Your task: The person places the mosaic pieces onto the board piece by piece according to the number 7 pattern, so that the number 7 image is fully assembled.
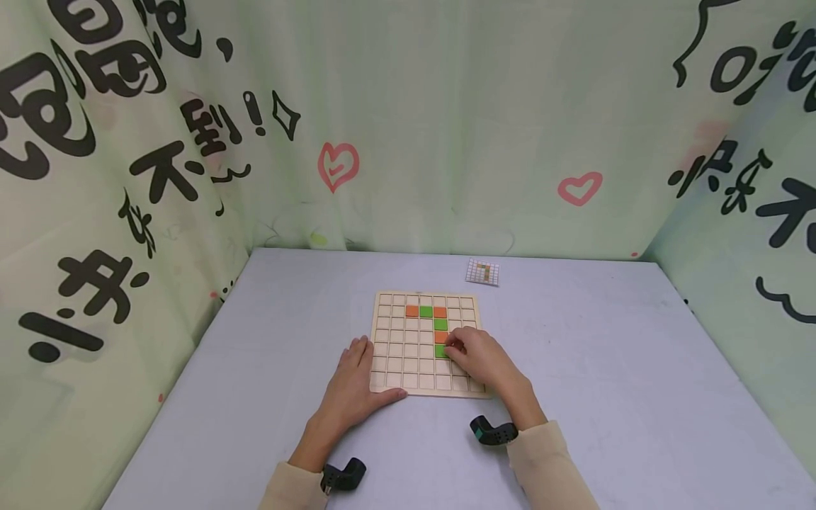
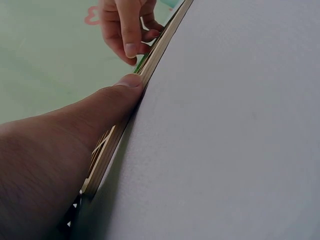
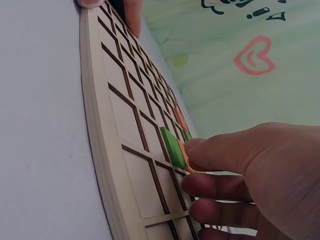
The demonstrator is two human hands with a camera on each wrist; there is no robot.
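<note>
A wooden grid board [image 1: 394, 363] lies on the table, with orange and green square tiles forming a row and a column. My left hand [image 1: 350, 386] rests at the board's near left corner, fingers straight along the left side. Its thumb [image 2: 112, 92] lies against the near edge. Bent fingers of my right hand [image 1: 478, 358] are at the lowest green tile [image 3: 172, 147], on the column's right. In the right wrist view, thumb and forefinger stand slightly apart beside this tile and an orange tile [image 1: 440, 337]; whether they pinch one is unclear.
A small card [image 1: 482, 272] printed with a coloured grid pattern lies behind the board, by the table's back edge. The white table [image 1: 605, 340] is bordered by a pale green curtain [image 1: 459, 142] with lettering and hearts.
</note>
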